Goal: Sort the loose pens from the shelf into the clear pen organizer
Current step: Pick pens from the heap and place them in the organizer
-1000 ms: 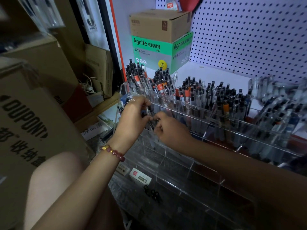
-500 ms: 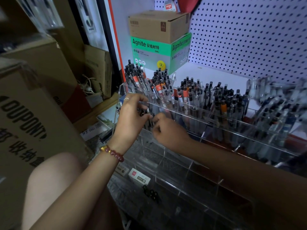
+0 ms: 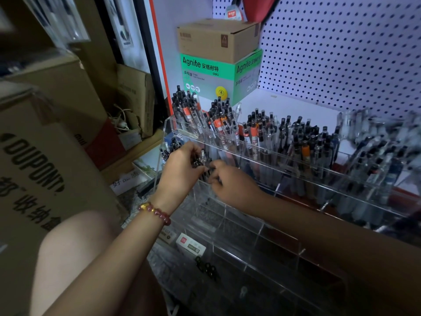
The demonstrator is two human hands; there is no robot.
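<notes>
A tiered clear pen organizer (image 3: 284, 226) stands on the shelf, its back rows packed with upright pens (image 3: 257, 128). My left hand (image 3: 182, 169), with a bead bracelet at the wrist, grips a small bunch of dark pens (image 3: 202, 159) over the organizer's left middle compartment. My right hand (image 3: 230, 181) sits just right of it, fingers curled and pinching at the lower ends of the same pens. The tips of those pens are hidden behind my fingers. The front compartments hold little that I can make out.
A green and brown box stack (image 3: 218, 65) stands at the back against a white pegboard (image 3: 341, 53). Large cardboard boxes (image 3: 38, 156) crowd the left side. Small white packets (image 3: 190, 245) and dark caps (image 3: 207, 267) lie at the organizer's front left.
Both hands stay at the same compartment; the left hand has shifted slightly up and the pen bunch stands a little more upright between the hands.
</notes>
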